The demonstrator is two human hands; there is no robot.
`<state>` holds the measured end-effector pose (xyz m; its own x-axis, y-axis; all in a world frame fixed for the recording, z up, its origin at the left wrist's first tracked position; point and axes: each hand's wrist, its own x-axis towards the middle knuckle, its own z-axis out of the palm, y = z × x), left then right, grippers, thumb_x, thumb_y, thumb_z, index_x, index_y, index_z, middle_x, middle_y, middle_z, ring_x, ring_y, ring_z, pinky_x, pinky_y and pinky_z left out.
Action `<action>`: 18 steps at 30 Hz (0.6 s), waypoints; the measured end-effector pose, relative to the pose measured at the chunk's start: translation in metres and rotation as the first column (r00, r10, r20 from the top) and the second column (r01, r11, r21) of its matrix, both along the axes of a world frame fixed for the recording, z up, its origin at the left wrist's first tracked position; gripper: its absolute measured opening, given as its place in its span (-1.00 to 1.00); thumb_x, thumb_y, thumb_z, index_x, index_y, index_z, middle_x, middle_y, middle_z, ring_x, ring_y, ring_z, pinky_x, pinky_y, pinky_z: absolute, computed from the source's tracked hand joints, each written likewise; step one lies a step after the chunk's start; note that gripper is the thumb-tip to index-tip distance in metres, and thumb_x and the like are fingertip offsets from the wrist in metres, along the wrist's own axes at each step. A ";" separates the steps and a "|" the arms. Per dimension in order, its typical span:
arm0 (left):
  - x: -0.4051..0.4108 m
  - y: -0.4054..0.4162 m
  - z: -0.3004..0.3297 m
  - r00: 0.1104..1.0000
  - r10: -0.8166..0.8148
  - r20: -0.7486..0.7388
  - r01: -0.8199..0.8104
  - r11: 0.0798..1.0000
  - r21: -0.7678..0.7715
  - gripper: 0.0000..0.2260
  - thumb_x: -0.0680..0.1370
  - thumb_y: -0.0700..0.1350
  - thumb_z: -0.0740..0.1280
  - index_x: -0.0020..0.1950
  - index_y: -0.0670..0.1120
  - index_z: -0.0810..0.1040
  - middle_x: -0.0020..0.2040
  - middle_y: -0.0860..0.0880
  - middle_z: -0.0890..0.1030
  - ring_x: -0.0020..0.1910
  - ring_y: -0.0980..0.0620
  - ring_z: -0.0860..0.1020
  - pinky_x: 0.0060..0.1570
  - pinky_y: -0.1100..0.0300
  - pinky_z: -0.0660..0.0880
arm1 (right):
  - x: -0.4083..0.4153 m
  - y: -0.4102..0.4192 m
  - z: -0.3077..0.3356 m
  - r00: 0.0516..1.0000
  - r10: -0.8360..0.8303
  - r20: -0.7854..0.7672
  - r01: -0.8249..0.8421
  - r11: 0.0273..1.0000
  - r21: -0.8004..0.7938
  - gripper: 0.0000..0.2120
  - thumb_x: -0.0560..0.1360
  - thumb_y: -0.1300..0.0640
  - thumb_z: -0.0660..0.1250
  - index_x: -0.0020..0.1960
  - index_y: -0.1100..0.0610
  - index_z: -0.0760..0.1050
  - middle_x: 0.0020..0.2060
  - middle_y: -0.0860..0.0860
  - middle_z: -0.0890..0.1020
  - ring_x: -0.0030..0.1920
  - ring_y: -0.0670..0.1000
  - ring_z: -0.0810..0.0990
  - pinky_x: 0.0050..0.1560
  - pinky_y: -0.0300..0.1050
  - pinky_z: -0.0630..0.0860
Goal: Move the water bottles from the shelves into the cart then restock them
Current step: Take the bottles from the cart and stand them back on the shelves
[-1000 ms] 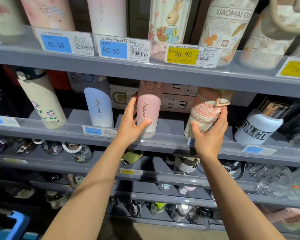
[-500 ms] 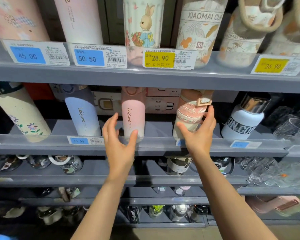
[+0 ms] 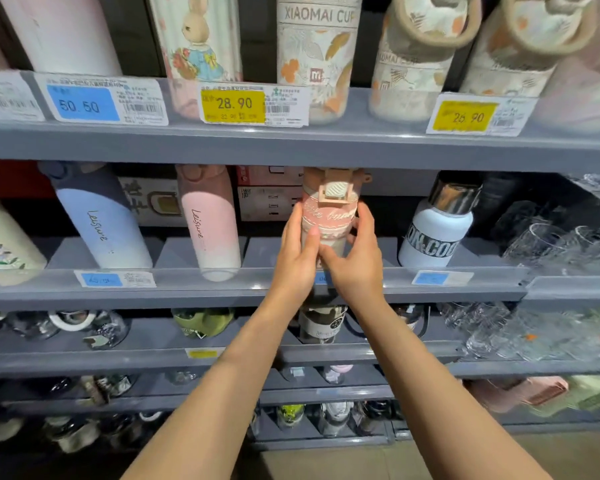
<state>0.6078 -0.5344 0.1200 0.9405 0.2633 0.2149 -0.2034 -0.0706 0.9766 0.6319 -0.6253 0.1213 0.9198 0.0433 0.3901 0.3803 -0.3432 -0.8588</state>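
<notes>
A pink patterned bottle (image 3: 329, 216) with a clasp lid stands upright on the middle grey shelf (image 3: 222, 292). My left hand (image 3: 297, 258) grips its left side and my right hand (image 3: 355, 261) grips its right side, thumbs across the front. To its left stand a pink "Leisure" bottle (image 3: 210, 223) and a blue "Leisure" bottle (image 3: 99, 220). A white bottle (image 3: 435, 233) with a chrome cap stands to the right. A cream flowered bottle (image 3: 0, 244) is at the far left.
The upper shelf (image 3: 291, 143) holds a rabbit-print bottle (image 3: 198, 39), "XIAOMAI CUP" bottles (image 3: 316, 53) and price tags. Clear glassware (image 3: 555, 244) fills the right side. Lower shelves (image 3: 153, 362) carry several small bottles and jars. Boxes (image 3: 267, 195) stand behind the middle row.
My left hand left the pink "Leisure" bottle and moved right onto the patterned pink bottle, which now stands upright between both hands. The view has shifted right.
</notes>
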 end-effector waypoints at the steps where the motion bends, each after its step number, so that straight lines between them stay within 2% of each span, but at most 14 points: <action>1: 0.000 0.000 0.002 1.000 0.006 -0.011 -0.006 1.000 0.011 -0.55 0.65 -0.06 0.10 0.53 0.05 0.08 0.51 0.08 0.17 0.42 0.20 0.21 0.44 0.13 0.19 | -0.001 0.000 -0.002 1.000 -0.003 -0.006 0.003 1.000 -0.013 -0.31 0.43 0.05 0.43 0.45 -0.06 0.18 0.29 -0.06 0.49 0.26 -0.02 0.51 0.21 0.08 0.51; 4: 0.000 0.005 0.000 1.000 0.015 0.004 -0.015 0.997 0.070 -0.55 0.63 0.08 0.10 0.51 0.12 0.12 0.46 0.13 0.26 0.39 0.22 0.27 0.42 0.08 0.23 | -0.002 -0.001 -0.007 1.000 -0.024 -0.016 0.024 0.999 -0.033 -0.24 0.43 0.11 0.42 0.51 -0.05 0.10 0.39 -0.03 0.40 0.34 -0.02 0.44 0.26 0.10 0.47; 7: 0.001 0.006 -0.003 0.999 0.047 0.010 -0.048 0.993 0.112 -0.45 0.51 0.28 0.10 0.49 0.19 0.15 0.45 0.16 0.30 0.39 0.18 0.31 0.39 -0.01 0.29 | -0.004 -0.002 -0.006 0.999 -0.038 -0.010 0.037 0.997 -0.065 -0.26 0.45 0.13 0.40 0.52 -0.03 0.11 0.41 -0.05 0.37 0.34 -0.04 0.43 0.25 0.03 0.48; 9: 0.000 0.003 -0.002 0.997 0.070 0.011 -0.071 0.992 0.105 -0.50 0.56 0.21 0.12 0.49 0.15 0.17 0.38 0.22 0.34 0.35 0.21 0.35 0.38 0.01 0.31 | -0.005 -0.004 -0.007 0.999 -0.038 -0.011 0.037 0.995 -0.088 -0.26 0.47 0.11 0.39 0.53 -0.01 0.10 0.43 -0.05 0.34 0.35 -0.04 0.42 0.25 -0.02 0.45; 12: -0.001 0.001 0.001 0.996 0.084 0.013 -0.085 0.993 0.080 -0.55 0.60 0.12 0.14 0.49 0.14 0.18 0.35 0.23 0.36 0.33 0.22 0.36 0.37 0.06 0.32 | -0.001 -0.009 -0.008 1.000 0.008 -0.001 -0.008 0.998 -0.065 -0.28 0.46 0.14 0.38 0.53 0.03 0.12 0.43 -0.02 0.35 0.36 -0.04 0.40 0.31 0.03 0.43; 14: -0.003 0.001 0.001 0.995 0.102 0.015 -0.103 0.990 0.099 -0.57 0.63 0.04 0.15 0.49 0.11 0.17 0.34 0.24 0.33 0.31 0.30 0.34 0.34 0.20 0.32 | 0.001 -0.016 -0.009 0.998 0.054 -0.019 -0.055 0.998 -0.032 -0.29 0.46 0.17 0.37 0.52 0.04 0.14 0.41 -0.01 0.36 0.34 -0.06 0.40 0.32 0.03 0.43; 16: -0.005 0.000 0.001 0.993 0.114 0.012 -0.115 0.990 0.087 -0.56 0.63 -0.02 0.17 0.49 0.10 0.16 0.27 0.31 0.32 0.17 0.51 0.34 0.19 0.45 0.32 | 0.002 -0.023 -0.009 0.992 0.089 -0.088 -0.090 0.996 0.000 -0.30 0.47 0.19 0.38 0.52 -0.01 0.14 0.41 -0.03 0.36 0.30 -0.08 0.43 0.32 -0.03 0.43; 18: -0.008 -0.001 0.000 0.993 0.121 0.013 -0.122 0.988 0.091 -0.57 0.62 -0.06 0.18 0.47 0.14 0.16 0.21 0.39 0.33 0.08 0.59 0.35 0.04 0.57 0.32 | 0.002 -0.029 -0.009 0.983 0.135 -0.127 -0.135 0.991 0.013 -0.31 0.48 0.22 0.38 0.51 -0.04 0.15 0.37 -0.05 0.41 0.28 -0.09 0.46 0.31 -0.05 0.44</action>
<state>0.5998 -0.5356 0.1201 0.9009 0.3544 0.2504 -0.1953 -0.1839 0.9633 0.6342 -0.6543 0.1123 0.9477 0.1692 0.2705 0.3103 -0.2924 -0.9046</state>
